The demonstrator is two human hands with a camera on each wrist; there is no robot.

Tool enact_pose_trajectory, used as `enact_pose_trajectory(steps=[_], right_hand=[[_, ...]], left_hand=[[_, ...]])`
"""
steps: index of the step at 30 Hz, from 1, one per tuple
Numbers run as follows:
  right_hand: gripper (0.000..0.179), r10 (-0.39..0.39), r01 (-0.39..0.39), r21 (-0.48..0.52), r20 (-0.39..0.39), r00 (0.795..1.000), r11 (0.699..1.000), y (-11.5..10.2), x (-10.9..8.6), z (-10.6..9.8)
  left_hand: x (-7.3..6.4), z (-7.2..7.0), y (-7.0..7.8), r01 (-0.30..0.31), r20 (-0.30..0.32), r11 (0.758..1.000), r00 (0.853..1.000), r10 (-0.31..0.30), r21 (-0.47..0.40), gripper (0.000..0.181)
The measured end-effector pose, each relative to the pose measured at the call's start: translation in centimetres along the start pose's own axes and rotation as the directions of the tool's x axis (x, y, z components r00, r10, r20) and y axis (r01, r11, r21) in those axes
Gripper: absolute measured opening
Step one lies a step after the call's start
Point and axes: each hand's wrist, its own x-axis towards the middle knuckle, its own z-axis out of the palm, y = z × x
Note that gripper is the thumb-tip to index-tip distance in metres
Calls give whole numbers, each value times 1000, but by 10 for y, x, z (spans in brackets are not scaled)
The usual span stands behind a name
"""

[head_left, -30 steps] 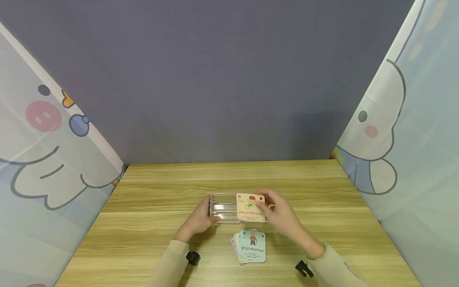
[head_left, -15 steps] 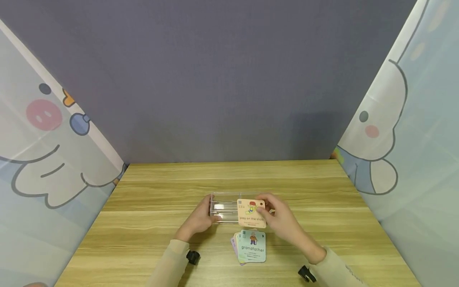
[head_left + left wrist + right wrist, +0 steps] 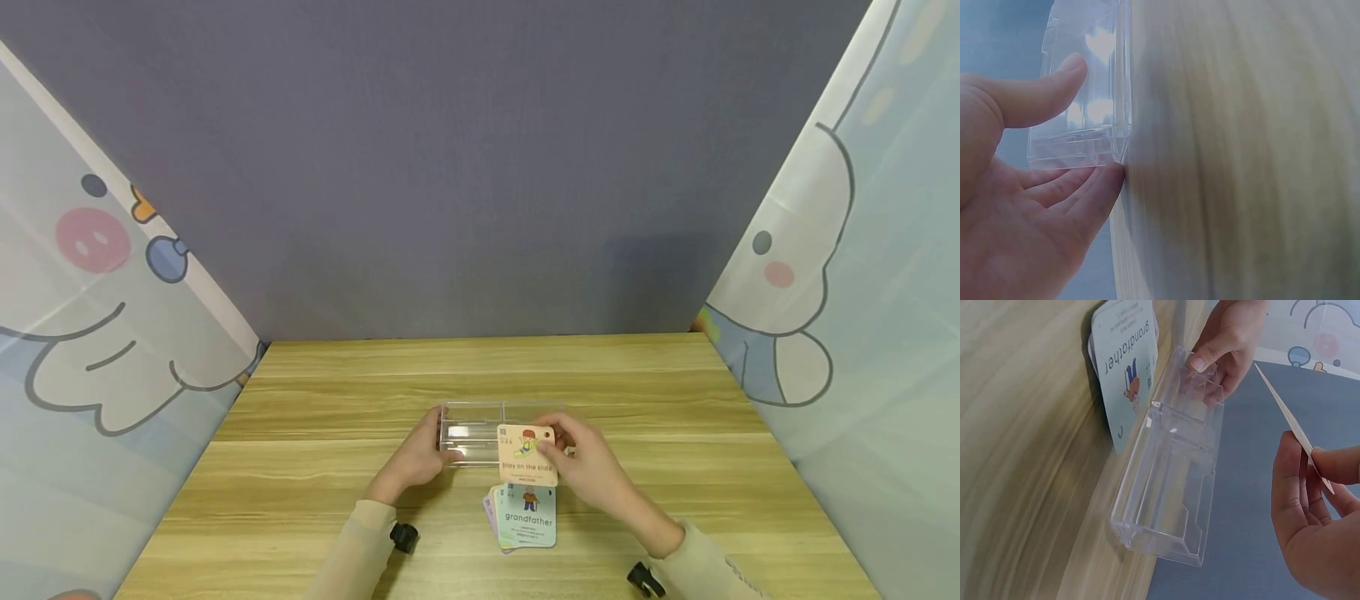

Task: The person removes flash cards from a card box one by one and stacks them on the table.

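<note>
In the head view my left hand [image 3: 416,457] holds the left end of a clear plastic box [image 3: 472,411] split into compartments. The left wrist view shows the thumb lying over the box [image 3: 1097,81] and the fingers against its end. My right hand [image 3: 588,458] pinches a peach "play on the slide" flashcard [image 3: 527,457] by its right edge, thumb in front. Seen edge-on in the right wrist view, this flashcard [image 3: 1288,415] is raised above the box [image 3: 1169,469]. It covers part of the box's front in the head view.
A small stack of flashcards lies on the wooden table [image 3: 315,467] in front of the box, a pale green "grandfather" flashcard [image 3: 527,521] on top. A grey panel [image 3: 480,183] stands behind, with printed curtains [image 3: 900,333] at both sides.
My right hand has brought the peach flashcard down from over the box toward the stack, so it now overlaps the top of the "grandfather" flashcard. My left hand stays on the box.
</note>
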Motion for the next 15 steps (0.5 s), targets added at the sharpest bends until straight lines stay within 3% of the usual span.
enact_pose_trajectory(steps=[7, 15], right_hand=[[33, 27, -27, -18, 7, 1000, 999, 4, -3, 2], [31, 67, -68, 29, 20, 998, 997, 7, -5, 7]], left_hand=[[0, 0, 1, -4, 1, 1000, 1000, 4, -8, 86], [0, 1, 0, -4, -2, 1000, 1000, 4, -15, 86]])
